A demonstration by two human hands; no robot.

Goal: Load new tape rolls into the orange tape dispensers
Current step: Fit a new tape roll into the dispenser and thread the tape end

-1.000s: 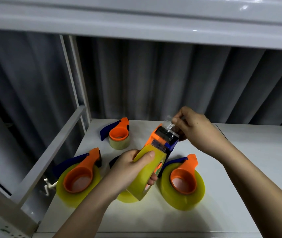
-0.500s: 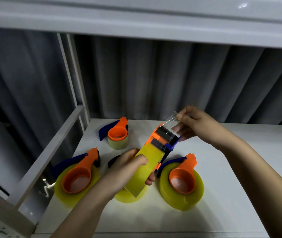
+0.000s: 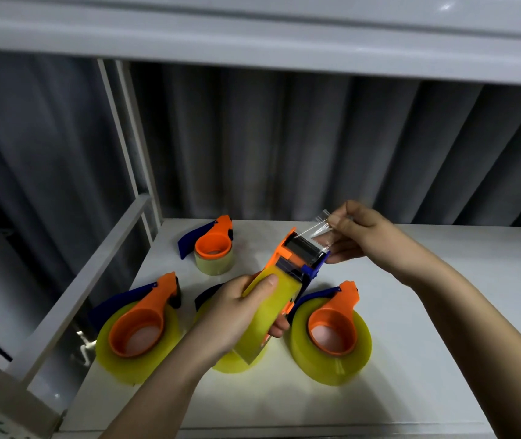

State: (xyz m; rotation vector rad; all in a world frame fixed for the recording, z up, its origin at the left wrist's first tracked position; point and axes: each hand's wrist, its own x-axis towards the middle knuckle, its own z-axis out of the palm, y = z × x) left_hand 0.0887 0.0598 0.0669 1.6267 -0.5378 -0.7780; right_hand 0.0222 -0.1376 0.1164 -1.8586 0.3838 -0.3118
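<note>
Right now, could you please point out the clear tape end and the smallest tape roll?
clear tape end (image 3: 319, 228), head view, on the stretched film.
smallest tape roll (image 3: 214, 264), head view, on its pale side wall.

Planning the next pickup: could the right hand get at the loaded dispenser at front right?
Probably yes, once the right hand drops the tape end; that dispenser lies uncovered just below it.

My left hand (image 3: 230, 315) grips the yellow tape roll (image 3: 268, 312) in its orange dispenser (image 3: 297, 258); my right hand (image 3: 360, 236) pinches the clear tape end (image 3: 317, 228) just beyond the dispenser's blade.
</note>
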